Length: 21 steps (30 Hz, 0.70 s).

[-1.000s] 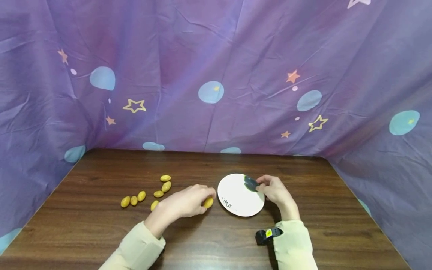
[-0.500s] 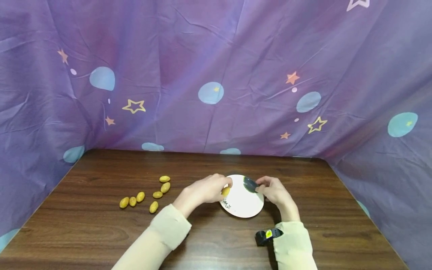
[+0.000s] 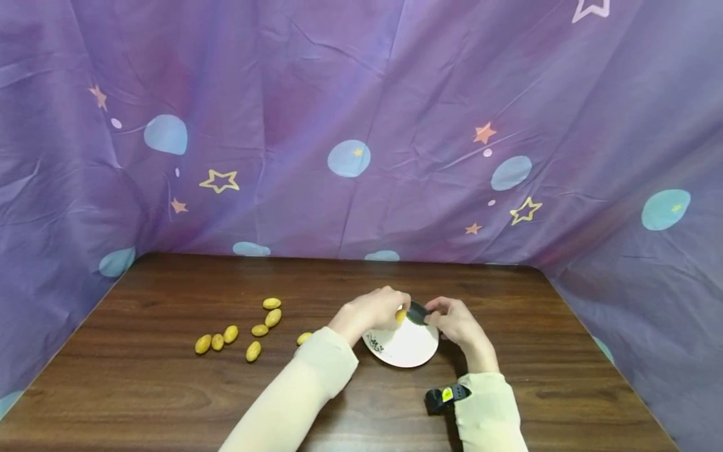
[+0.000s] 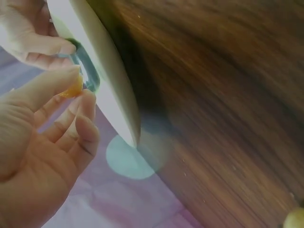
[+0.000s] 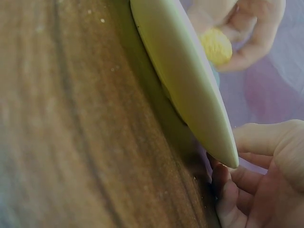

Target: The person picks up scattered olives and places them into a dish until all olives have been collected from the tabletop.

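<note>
In the head view a white plate (image 3: 408, 349) stands right of the middle of the table, with a small floral print. A dark glossy patch with a green edge (image 3: 417, 313) shows at its far right; whether it is print or a separate piece I cannot tell. My left hand (image 3: 369, 314) pinches a yellow oval fruit (image 3: 401, 315) between thumb and fingers over the plate, close to the dark patch. My right hand (image 3: 459, 324) grips the plate's right rim; in the right wrist view the thumb lies above the rim and the fingers (image 5: 228, 194) below.
Several more yellow oval fruits lie on the brown wooden table (image 3: 141, 389) to the left, among them one fruit (image 3: 253, 351) nearer me and one (image 3: 304, 338) beside my left sleeve. A purple patterned cloth (image 3: 299, 125) hangs behind the table. A black strap device (image 3: 446, 398) sits at my right wrist.
My left hand has carried the yellow fruit rightward from the table to above the plate. My right hand keeps its grip on the rim. The view has shifted slightly.
</note>
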Tool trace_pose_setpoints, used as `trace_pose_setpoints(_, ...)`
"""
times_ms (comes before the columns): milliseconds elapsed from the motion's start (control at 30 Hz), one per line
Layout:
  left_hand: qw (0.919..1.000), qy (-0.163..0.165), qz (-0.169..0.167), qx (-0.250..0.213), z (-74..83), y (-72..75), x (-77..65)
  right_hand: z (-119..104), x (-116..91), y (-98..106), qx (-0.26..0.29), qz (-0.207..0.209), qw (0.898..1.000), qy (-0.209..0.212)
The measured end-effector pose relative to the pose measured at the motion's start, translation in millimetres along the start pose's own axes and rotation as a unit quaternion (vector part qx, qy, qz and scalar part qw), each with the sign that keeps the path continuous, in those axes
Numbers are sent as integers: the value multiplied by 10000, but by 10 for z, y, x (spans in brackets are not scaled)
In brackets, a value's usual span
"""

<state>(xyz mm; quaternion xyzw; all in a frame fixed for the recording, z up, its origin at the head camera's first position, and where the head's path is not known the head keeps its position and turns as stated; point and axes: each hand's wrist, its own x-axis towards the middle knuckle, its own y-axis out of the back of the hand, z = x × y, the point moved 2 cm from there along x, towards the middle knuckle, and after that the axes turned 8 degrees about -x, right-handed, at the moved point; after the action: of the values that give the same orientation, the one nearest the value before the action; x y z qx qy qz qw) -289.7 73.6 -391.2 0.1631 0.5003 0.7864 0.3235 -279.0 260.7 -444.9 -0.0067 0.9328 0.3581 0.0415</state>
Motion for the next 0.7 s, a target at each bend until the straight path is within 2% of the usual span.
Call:
trace_pose_setpoints(200, 9998, 154, -83, 55, 50, -87, 115, -3, -6, -23, -24, -8, 10000, 44)
trace_pose_setpoints(500, 9995, 39, -154, 261, 117, -153, 294, 2, -18, 10, -107, 44, 9998, 131)
trace_pose_setpoints(700, 9993, 65, -126, 333, 154, -169, 357, 19, 2, -2, -88, 43, 9998, 152)
